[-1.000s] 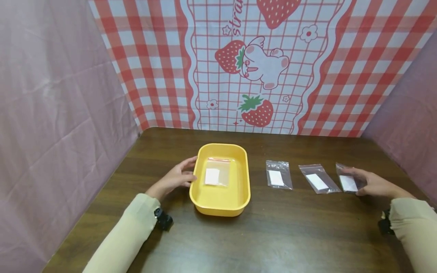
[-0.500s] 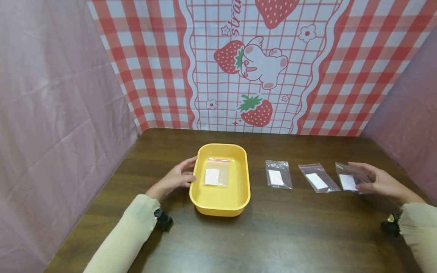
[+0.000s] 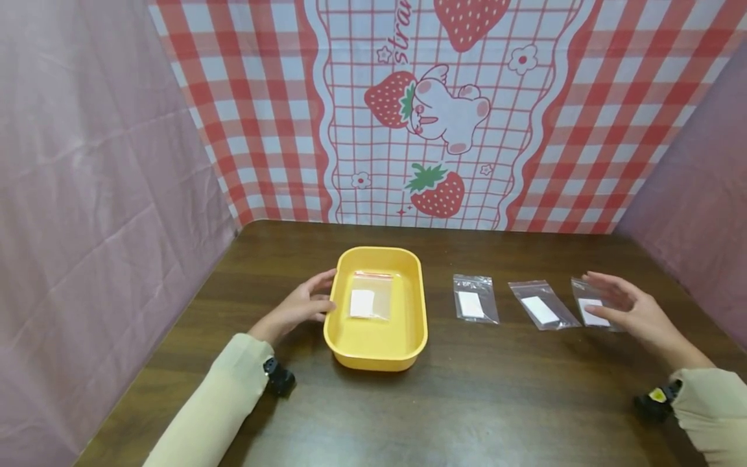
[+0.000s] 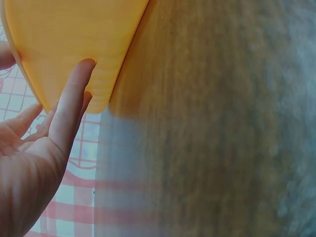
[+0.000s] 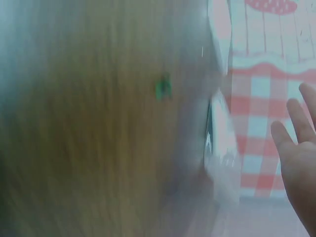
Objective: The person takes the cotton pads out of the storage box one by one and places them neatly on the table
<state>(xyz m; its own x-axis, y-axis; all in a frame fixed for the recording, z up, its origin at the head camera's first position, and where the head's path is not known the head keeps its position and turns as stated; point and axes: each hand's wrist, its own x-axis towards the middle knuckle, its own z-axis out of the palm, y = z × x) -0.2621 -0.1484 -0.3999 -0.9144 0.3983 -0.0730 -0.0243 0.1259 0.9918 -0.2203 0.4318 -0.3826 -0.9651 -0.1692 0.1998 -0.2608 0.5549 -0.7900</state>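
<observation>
A yellow plastic bin (image 3: 376, 364) stands left of the table's middle, with a zip bag (image 3: 371, 296) holding a white card-like piece inside it. My left hand (image 3: 299, 305) touches the bin's left side; in the left wrist view its nearly straight fingers (image 4: 74, 101) lie against the outer wall. Three clear zip bags with white pieces lie to the right: the nearest bag (image 3: 475, 299), the middle bag (image 3: 543, 305) and the far-right bag (image 3: 592, 311). Over the far-right bag my right hand (image 3: 642, 314) hovers, fingers spread, gripping nothing. It partly covers that bag.
The brown wooden table (image 3: 467, 402) reaches to a red-checked strawberry cloth (image 3: 443, 130) hung at the back. Pink curtains (image 3: 105, 194) flank both sides. A small green mark (image 5: 163, 88) shows on the tabletop in the right wrist view.
My right hand has let go of the far-right bag and lifted slightly off it, its fingers spreading. The left hand and the bin have stayed in place.
</observation>
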